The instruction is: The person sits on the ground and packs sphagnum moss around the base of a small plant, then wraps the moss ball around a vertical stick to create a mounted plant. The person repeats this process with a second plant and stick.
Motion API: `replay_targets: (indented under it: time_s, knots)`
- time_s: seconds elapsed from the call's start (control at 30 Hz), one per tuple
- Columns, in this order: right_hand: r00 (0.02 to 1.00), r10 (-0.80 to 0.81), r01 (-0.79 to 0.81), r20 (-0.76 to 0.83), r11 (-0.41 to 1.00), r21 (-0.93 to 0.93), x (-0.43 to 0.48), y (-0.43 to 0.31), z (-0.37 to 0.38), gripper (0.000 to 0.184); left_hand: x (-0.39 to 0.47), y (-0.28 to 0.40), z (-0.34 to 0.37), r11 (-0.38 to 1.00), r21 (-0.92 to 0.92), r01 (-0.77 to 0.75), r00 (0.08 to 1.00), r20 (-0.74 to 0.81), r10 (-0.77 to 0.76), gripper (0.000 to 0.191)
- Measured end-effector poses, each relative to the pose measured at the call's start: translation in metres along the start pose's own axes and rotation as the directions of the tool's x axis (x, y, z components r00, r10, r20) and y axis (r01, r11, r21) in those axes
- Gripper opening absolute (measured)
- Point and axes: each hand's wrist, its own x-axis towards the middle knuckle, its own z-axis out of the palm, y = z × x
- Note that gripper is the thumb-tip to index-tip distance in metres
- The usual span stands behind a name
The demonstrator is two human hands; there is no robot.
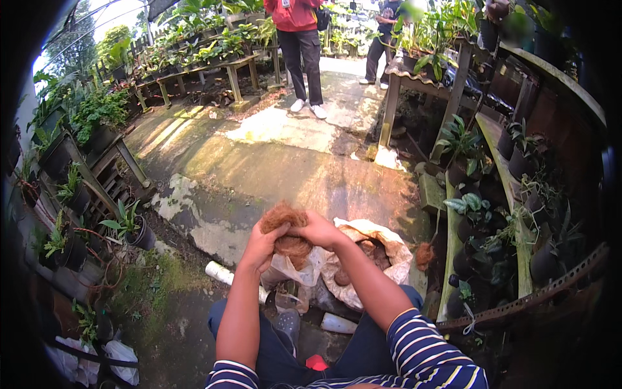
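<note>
Brown coconut fibre (282, 218) is held between my two hands, above a clear plastic bag (303, 267). My left hand (262, 245) grips the clump from the left, the thumb on its near side. From the right, my right hand (316, 229) closes on the same clump; its fingertips are partly hidden. More fibre (293, 246) shows just below the hands, at the bag's mouth. To the right stands an open whitish woven sack (401, 243) with brown lumps (374, 253) inside. A loose fibre tuft (424, 256) lies right of the sack.
White pipe pieces (219, 272) (338, 323) lie on the ground near my legs. Potted plants (141, 232) and wooden benches (131, 160) line the left; a plant-laden wooden table (388, 114) and shelves stand right. Two people (303, 58) (381, 48) stand ahead on the concrete path.
</note>
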Motion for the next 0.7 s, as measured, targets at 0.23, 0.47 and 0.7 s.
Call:
replay_targets:
  time_s: [0.23, 0.47, 0.7]
  knots:
    - [0.911, 0.077, -0.042, -0.406, 0.995, 0.093, -0.014, -0.011, -0.080, 0.055, 0.036, -0.030, 0.011, 0.992, -0.124, -0.004, 0.983, -0.183, -0.019, 0.034]
    - [0.445, 0.568, -0.697, -0.692, 0.705, 0.131, -0.105, 0.202, -0.101, 0.017, 0.051, -0.035, 0.033, 0.996, -0.073, -0.044, 0.978, -0.205, 0.028, 0.037]
    - [0.368, 0.410, -0.904, -0.834, 0.366, -0.219, -0.119, 0.308, -0.020, 0.077, 0.045, -0.031, 0.052, 1.000, 0.004, 0.000, 0.963, -0.268, 0.001, 0.026]
